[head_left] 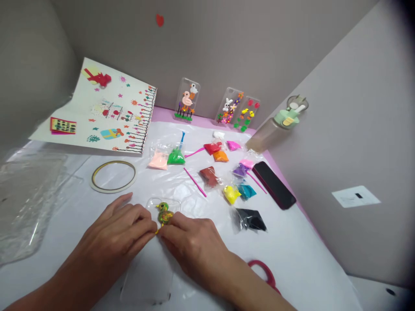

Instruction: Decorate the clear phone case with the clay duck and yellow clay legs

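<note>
A clear phone case [147, 276] lies on the white-covered table, partly under both hands. Near its far end is a green and yellow clay duck [164, 216]. My left hand [125, 229] is closed at the fingertips beside a small piece of yellow clay [157, 231] just below the duck; its index finger and thumb meet there, while one finger sticks out. From the right, my right hand [191, 242] bends its fingers onto the same yellow piece, its knuckles hiding part of the duck's right side. Both sets of fingertips nearly touch.
Bagged clay, including yellow [231, 195] and black [251, 219], lies right of centre with pink tools [195, 182]. Beyond are a phone [274, 185], bottle [267, 131] and decorated cases [187, 100]. Left are a tape roll [94, 181], card [81, 103] and plastic [26, 203]. Red scissors [270, 276] lie near my right forearm.
</note>
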Motion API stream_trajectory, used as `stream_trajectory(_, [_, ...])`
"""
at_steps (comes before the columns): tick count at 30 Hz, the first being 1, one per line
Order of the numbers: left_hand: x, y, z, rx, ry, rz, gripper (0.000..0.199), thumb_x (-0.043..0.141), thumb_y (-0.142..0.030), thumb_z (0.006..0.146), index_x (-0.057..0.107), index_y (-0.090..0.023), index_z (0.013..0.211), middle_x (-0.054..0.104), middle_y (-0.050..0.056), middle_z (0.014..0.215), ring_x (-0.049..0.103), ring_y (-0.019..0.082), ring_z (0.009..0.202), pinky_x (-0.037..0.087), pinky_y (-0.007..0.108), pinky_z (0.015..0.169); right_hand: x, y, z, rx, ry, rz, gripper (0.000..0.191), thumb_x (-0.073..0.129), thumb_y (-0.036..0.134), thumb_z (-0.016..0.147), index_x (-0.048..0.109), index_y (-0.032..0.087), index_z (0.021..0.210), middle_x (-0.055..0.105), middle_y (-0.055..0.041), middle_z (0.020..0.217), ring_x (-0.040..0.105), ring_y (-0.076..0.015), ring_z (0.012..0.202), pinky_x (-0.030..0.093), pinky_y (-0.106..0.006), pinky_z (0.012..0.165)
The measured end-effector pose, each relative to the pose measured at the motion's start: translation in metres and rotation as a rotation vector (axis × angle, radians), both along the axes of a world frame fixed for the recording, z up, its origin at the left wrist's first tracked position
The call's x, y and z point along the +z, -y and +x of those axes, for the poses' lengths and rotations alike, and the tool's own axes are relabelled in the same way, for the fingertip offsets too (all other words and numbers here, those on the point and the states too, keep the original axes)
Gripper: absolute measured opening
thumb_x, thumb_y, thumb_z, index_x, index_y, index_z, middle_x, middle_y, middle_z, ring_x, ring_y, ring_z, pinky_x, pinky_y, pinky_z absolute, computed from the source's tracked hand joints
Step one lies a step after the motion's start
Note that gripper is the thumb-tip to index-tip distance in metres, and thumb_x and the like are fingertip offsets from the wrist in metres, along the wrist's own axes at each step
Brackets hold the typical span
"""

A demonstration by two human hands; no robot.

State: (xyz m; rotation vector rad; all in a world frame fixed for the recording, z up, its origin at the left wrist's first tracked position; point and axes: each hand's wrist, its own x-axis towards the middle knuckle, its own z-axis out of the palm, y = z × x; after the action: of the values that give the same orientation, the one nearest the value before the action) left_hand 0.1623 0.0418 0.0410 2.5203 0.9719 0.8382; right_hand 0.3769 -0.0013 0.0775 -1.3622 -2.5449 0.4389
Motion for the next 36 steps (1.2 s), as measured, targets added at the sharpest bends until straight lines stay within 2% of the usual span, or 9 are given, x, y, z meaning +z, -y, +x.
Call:
stream_trajectory(7, [-0.001, 0.001, 0.001, -0.045, -0.04, 0.039, 0.03, 0.042, -0.017, 0.105, 0.066, -0.026, 0.089, 0.069, -0.007, 0.086, 0.066, 0.014, 0.082, 0.028, 0.045, 0.12, -0.001, 0.001, -0.002, 0.049, 0.064, 0.036, 0.01, 0.055, 0.014, 0.102, 0.06, 0.02, 0.094, 0.062, 0.0021, 0.092, 0.052, -0.0132, 0.063, 0.03, -0.031, 0.051])
stream_trajectory(12, [-0.002, -0.002, -0.002, -0.063, -0.111, 0.069, 0.031, 0.041, -0.012, 0.103, 0.065, -0.027, 0.091, 0.07, -0.006, 0.087, 0.066, 0.013, 0.083, 0.026, 0.045, 0.12, 0.0, 0.004, -0.005, 0.048, 0.127, 0.046, 0.01, 0.053, 0.013, 0.102, 0.059, 0.019, 0.097, 0.064, 0.0004, 0.093, 0.055, -0.016, 0.065, 0.032, -0.033, 0.052])
stream_trajectory(15, [-0.002, -0.004, -0.003, -0.095, -0.133, 0.027, 0.026, 0.044, -0.015, 0.103, 0.064, -0.027, 0.094, 0.069, -0.008, 0.087, 0.067, 0.012, 0.082, 0.023, 0.039, 0.122, 0.001, 0.005, -0.003, 0.029, 0.098, 0.011, 0.009, 0.054, 0.013, 0.102, 0.059, 0.02, 0.101, 0.065, 0.0007, 0.096, 0.058, -0.0155, 0.067, 0.032, -0.032, 0.052])
stream_trajectory(18, [-0.003, -0.004, -0.004, -0.043, -0.102, -0.044, 0.026, 0.041, -0.018, 0.104, 0.063, -0.025, 0.093, 0.067, -0.007, 0.085, 0.067, 0.013, 0.081, 0.023, 0.041, 0.122, 0.0, 0.004, 0.0, -0.01, 0.039, -0.017, 0.008, 0.053, 0.016, 0.103, 0.059, 0.022, 0.102, 0.064, 0.0026, 0.093, 0.06, -0.014, 0.068, 0.029, -0.031, 0.051])
stream_trajectory(24, [-0.007, -0.005, -0.006, -0.127, -0.161, 0.003, 0.023, 0.044, -0.012, 0.104, 0.061, -0.026, 0.097, 0.068, -0.009, 0.089, 0.068, 0.012, 0.086, 0.019, 0.039, 0.123, 0.0, 0.003, -0.004, 0.023, 0.08, -0.003, 0.009, 0.054, 0.013, 0.101, 0.058, 0.021, 0.098, 0.063, 0.0009, 0.098, 0.057, -0.0135, 0.066, 0.027, -0.03, 0.049])
stream_trajectory(29, [-0.007, -0.003, -0.008, -0.092, -0.149, -0.045, 0.018, 0.045, -0.019, 0.104, 0.06, -0.026, 0.097, 0.068, -0.007, 0.088, 0.068, 0.013, 0.085, 0.02, 0.04, 0.124, -0.001, 0.006, -0.01, 0.023, 0.126, 0.036, 0.01, 0.054, 0.011, 0.1, 0.056, 0.02, 0.097, 0.063, -0.0004, 0.097, 0.056, -0.0149, 0.064, 0.027, -0.032, 0.048])
stream_trajectory(34, [-0.007, -0.003, -0.008, -0.068, -0.124, -0.047, 0.021, 0.041, -0.018, 0.105, 0.059, -0.028, 0.098, 0.068, -0.007, 0.09, 0.069, 0.013, 0.088, 0.02, 0.039, 0.124, 0.0, 0.006, -0.006, -0.024, 0.08, 0.016, 0.017, 0.055, 0.013, 0.1, 0.053, 0.023, 0.113, 0.064, 0.0007, 0.102, 0.062, -0.0163, 0.071, 0.029, -0.032, 0.048])
stream_trajectory(36, [-0.008, -0.004, -0.007, -0.074, -0.123, -0.051, 0.022, 0.041, -0.017, 0.105, 0.059, -0.028, 0.099, 0.068, -0.007, 0.091, 0.069, 0.012, 0.088, 0.02, 0.038, 0.125, 0.001, 0.005, -0.007, -0.008, 0.093, 0.024, 0.018, 0.055, 0.011, 0.099, 0.053, 0.022, 0.113, 0.065, 0.0002, 0.102, 0.062, -0.0161, 0.069, 0.031, -0.032, 0.048])
